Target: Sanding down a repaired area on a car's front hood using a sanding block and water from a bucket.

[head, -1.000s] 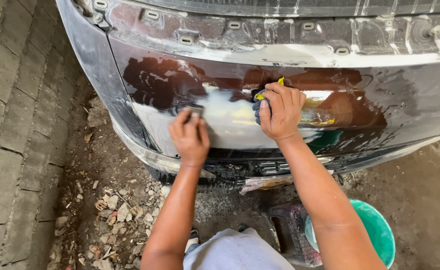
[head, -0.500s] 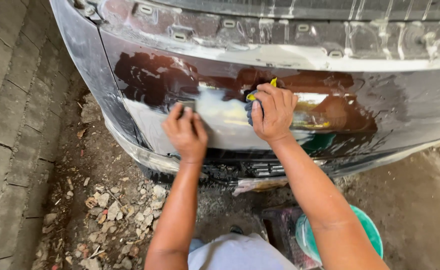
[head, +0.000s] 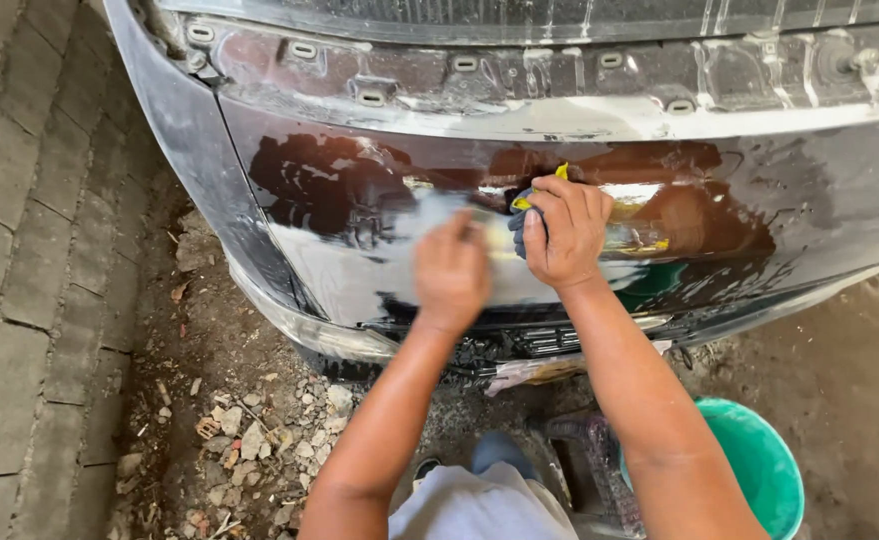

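Note:
A dark, wet, glossy car bumper panel (head: 759, 200) fills the upper view, with a pale grey sanded patch (head: 359, 270) at its middle. My left hand (head: 451, 270) is blurred and pressed flat against that patch; whether it holds anything I cannot tell. My right hand (head: 564, 232) presses a yellow and dark sponge (head: 521, 205) against the panel just right of the patch.
A green bucket (head: 764, 455) stands on the ground at lower right, under my right forearm. Rubble and small stones (head: 249, 440) lie on the dirt at lower left. A paved brick strip (head: 19, 250) runs along the left edge.
My left hand has slid right across the pale patch, toward my right hand, and is now blurred. The right hand has stayed on the sponge.

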